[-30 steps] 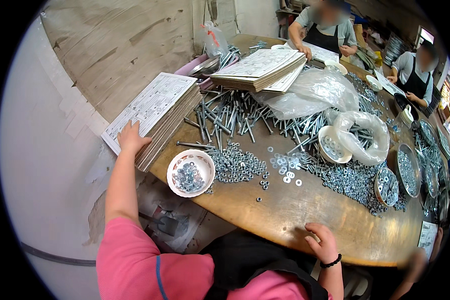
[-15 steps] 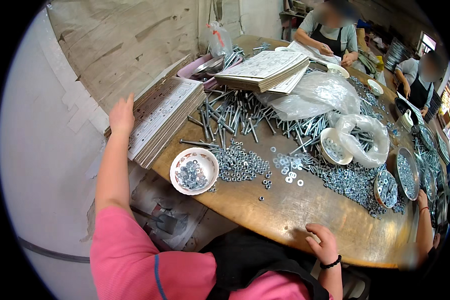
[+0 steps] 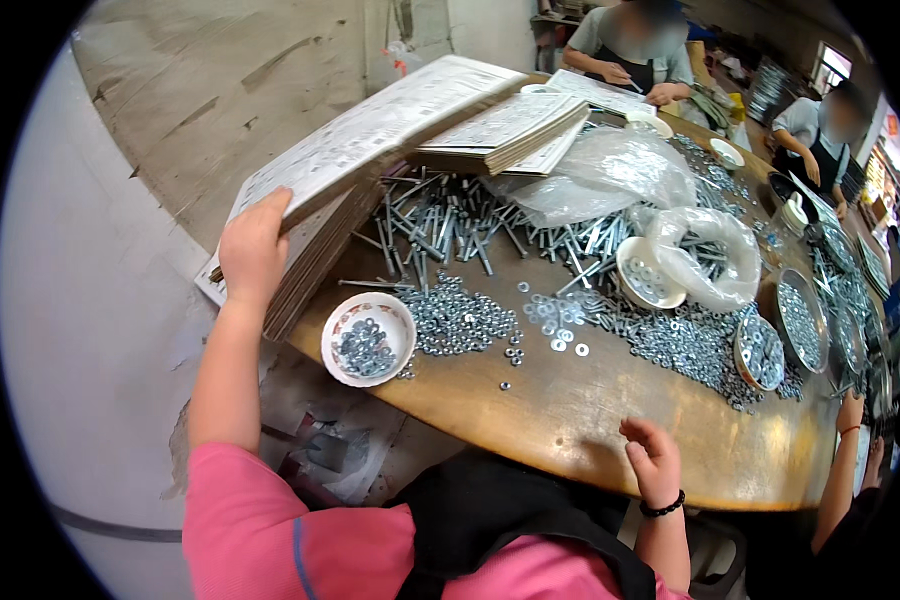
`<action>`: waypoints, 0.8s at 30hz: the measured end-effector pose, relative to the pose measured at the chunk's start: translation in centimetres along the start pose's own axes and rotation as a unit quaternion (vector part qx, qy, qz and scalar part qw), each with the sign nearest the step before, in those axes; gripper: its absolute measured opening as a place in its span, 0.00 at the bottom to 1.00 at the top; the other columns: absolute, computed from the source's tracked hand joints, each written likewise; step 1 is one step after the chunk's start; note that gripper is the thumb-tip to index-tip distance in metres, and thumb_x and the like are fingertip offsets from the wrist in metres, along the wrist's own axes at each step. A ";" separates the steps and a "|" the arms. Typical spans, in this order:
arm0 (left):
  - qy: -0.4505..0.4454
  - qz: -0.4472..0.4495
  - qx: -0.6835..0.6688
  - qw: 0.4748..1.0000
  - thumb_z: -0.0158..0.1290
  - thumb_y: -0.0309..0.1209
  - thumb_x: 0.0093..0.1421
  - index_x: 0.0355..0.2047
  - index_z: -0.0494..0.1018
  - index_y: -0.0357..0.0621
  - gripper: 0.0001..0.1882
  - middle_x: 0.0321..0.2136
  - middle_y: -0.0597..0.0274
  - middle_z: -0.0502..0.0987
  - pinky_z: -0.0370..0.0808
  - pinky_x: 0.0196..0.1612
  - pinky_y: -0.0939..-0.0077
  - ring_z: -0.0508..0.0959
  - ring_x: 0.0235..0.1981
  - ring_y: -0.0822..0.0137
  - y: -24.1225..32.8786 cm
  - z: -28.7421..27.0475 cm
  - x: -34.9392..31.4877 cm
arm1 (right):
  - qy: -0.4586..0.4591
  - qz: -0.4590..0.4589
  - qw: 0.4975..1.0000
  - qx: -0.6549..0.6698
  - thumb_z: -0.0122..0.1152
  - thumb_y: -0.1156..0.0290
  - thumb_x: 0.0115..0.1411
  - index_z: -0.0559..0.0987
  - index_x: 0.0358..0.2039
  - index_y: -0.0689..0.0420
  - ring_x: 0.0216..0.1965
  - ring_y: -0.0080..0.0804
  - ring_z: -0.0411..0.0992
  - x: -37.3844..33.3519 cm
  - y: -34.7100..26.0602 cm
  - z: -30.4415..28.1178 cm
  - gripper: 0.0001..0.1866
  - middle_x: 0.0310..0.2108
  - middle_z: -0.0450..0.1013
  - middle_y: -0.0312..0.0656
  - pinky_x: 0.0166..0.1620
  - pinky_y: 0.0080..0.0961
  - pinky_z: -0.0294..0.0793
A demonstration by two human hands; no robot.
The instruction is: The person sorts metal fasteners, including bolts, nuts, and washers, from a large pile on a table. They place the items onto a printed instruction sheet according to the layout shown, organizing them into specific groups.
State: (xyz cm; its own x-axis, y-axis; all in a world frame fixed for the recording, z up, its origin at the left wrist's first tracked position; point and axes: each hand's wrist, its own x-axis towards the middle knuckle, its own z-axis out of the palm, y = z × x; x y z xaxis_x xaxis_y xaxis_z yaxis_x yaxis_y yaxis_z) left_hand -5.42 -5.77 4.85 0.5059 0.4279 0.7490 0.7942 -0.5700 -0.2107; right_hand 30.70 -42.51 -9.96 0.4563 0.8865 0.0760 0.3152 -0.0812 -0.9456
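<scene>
Left hand (image 3: 254, 245) on tilted board (image 3: 370, 125), brown table (image 3: 590, 415), pale wall (image 3: 90, 310).

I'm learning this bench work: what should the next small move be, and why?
Probably swing the printed board toward the bare stretch of table near the right hand: the left hand grips the board near one end, apparently raised above the board stack, and the right hand looks empty.

Pink top (image 3: 245, 535) under a black apron (image 3: 500, 515)

A thin blue line (image 3: 302, 560) crosses the top. The left sleeve (image 3: 232, 478) is short, wide and the same pink. A bracelet of round black beads (image 3: 662, 506) circles the right wrist (image 3: 660, 524).
</scene>
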 end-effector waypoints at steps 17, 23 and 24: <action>-0.077 0.384 -0.363 0.846 0.58 0.35 0.46 0.49 0.68 0.58 0.27 0.51 0.60 0.68 0.65 0.53 0.65 0.69 0.52 0.59 25.1 3.7 -2.2 | 0.131 0.008 0.900 0.416 0.51 0.63 0.56 0.59 0.56 0.67 0.49 0.41 0.68 -4.0 3.6 -13.6 0.31 0.52 0.65 0.50 0.50 0.35 0.70; -0.211 -0.107 -0.581 0.779 0.64 0.31 0.43 0.62 0.44 0.34 0.51 0.58 0.45 0.57 0.59 0.58 0.67 0.59 0.60 0.56 26.1 6.9 -1.6 | 0.225 -0.091 0.883 0.401 0.56 0.69 0.49 0.61 0.53 0.68 0.46 0.40 0.70 -7.5 2.1 -14.0 0.31 0.47 0.68 0.50 0.47 0.33 0.71; -0.253 -0.171 -0.689 0.657 0.64 0.32 0.44 0.61 0.44 0.33 0.50 0.56 0.46 0.60 0.61 0.57 0.68 0.62 0.57 0.58 26.7 7.9 -1.4 | 0.236 -0.103 0.886 0.386 0.58 0.70 0.49 0.61 0.53 0.68 0.46 0.40 0.70 -7.7 2.7 -14.2 0.32 0.47 0.68 0.50 0.47 0.33 0.70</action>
State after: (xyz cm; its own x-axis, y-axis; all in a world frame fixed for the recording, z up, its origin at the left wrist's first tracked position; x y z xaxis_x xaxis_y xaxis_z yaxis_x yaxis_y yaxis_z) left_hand 17.73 -16.01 -6.80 0.7008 0.6767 0.2259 0.0078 -0.3239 0.9461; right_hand 39.83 -55.99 -8.61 0.8096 0.5426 0.2238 -0.1479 0.5575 -0.8169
